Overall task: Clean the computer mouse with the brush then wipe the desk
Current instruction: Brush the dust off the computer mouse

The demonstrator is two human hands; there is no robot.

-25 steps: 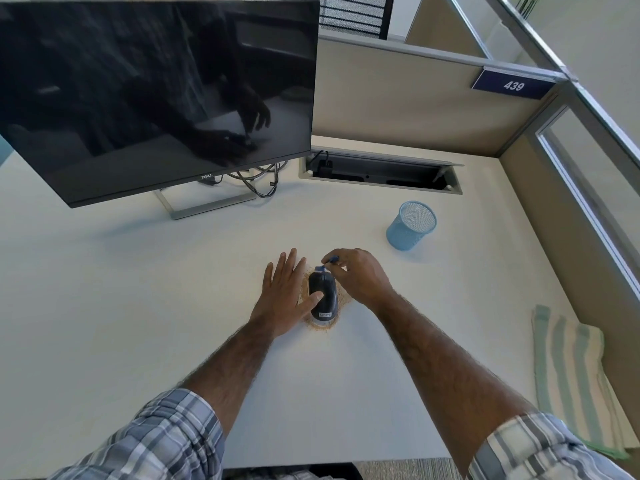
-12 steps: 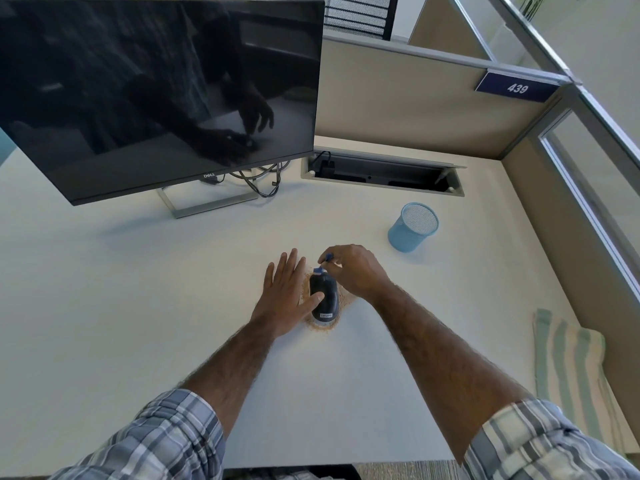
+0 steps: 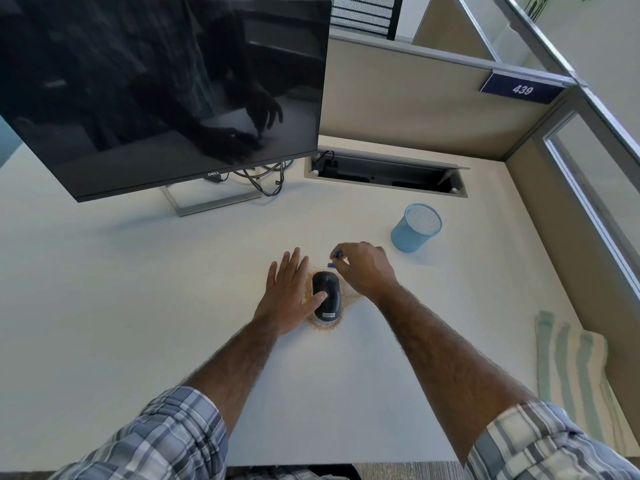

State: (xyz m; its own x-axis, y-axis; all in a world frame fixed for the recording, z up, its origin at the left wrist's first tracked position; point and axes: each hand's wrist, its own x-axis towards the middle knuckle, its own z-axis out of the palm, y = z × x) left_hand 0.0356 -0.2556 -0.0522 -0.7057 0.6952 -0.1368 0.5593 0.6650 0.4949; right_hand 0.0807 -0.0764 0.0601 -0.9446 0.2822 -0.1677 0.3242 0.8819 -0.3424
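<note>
A black computer mouse [image 3: 329, 294] lies on the white desk [image 3: 138, 306], ringed by tan crumbs [image 3: 323, 328]. My left hand [image 3: 289, 294] lies flat beside it on the left, fingers straight, thumb pressing the mouse's top. My right hand [image 3: 363, 270] hovers just beyond and right of the mouse's front and pinches a small blue brush [image 3: 334, 259], whose tip points down toward the mouse's front; most of the brush is hidden by the fingers.
A blue mesh cup [image 3: 415, 228] stands to the right behind the hands. A green-striped cloth [image 3: 575, 372] lies at the desk's right edge. A dark monitor [image 3: 156, 91] on its stand, cables and a cable tray [image 3: 384, 173] are at the back.
My right hand with the brush has lifted off the mouse's front and moved a little away and to the right. The left hand and mouse stay put.
</note>
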